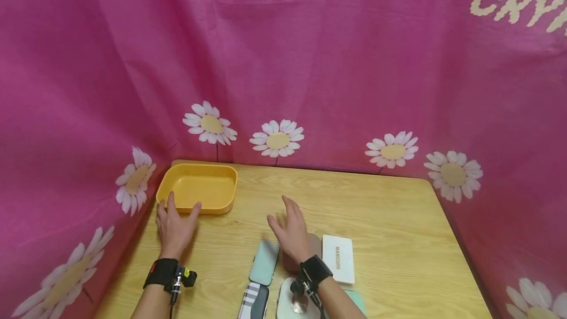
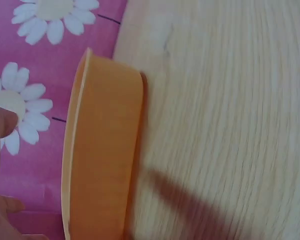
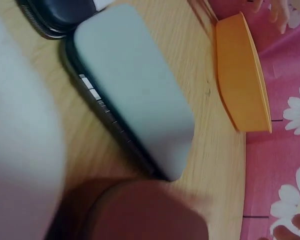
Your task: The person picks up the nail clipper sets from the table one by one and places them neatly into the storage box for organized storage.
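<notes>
My left hand [image 1: 174, 230] is at the near left side of a yellow plastic tray [image 1: 228, 207], its fingers spread and reaching over the near rim. Whether they touch the tray is hard to tell. In the left wrist view, the thumb and fingertips stand apart from the tray's side wall [image 2: 105, 140]. My right hand [image 1: 292, 230] hovers with relaxed, parted fingers and holds nothing. Below it lies a brown case [image 1: 315, 245], partly hidden by the hand. Just left of that is a pale green case [image 1: 265, 262], seen closer in the right wrist view with its hinged side [image 3: 105, 112] showing.
A white box marked MANICURE [image 1: 338, 260] lies right of the brown case. Nearer are a striped case [image 1: 254, 302], a pale case [image 1: 285, 304] with a round shiny spot, and a teal item [image 1: 356, 299] partly under the right forearm. A pink daisy curtain [image 1: 328, 87] borders the wooden table [image 1: 381, 201].
</notes>
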`<state>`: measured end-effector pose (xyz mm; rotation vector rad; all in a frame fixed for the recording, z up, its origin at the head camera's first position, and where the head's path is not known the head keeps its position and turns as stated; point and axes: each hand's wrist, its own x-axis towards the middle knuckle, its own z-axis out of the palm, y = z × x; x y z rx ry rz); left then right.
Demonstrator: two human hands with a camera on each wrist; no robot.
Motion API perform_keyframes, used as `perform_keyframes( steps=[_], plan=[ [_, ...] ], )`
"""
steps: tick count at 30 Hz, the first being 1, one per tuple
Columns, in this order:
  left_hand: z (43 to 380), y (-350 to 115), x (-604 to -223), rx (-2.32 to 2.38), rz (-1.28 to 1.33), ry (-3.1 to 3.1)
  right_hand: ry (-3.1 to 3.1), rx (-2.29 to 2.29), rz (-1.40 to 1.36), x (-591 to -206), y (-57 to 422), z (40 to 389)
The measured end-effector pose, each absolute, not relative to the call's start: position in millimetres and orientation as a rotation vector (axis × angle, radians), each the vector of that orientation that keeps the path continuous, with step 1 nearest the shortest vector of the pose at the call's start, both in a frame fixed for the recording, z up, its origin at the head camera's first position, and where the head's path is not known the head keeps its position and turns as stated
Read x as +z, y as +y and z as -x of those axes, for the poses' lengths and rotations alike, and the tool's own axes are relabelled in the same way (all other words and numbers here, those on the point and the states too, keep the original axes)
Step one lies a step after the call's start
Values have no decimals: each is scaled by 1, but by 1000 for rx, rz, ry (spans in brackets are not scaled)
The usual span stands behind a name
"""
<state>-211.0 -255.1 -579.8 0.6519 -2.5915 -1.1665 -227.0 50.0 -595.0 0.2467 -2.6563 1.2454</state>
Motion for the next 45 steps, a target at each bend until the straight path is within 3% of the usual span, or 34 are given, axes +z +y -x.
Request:
perform_keyframes(
  steps=[30, 45],
  plan=[
    [245, -325, -604, -1321, -610, -2519, -2668, 1440, -483, -598, -61, 279],
    [248, -339, -623, -1730, -682, -2227, -2606, 1616, -238, -630, -110, 275]
  ],
)
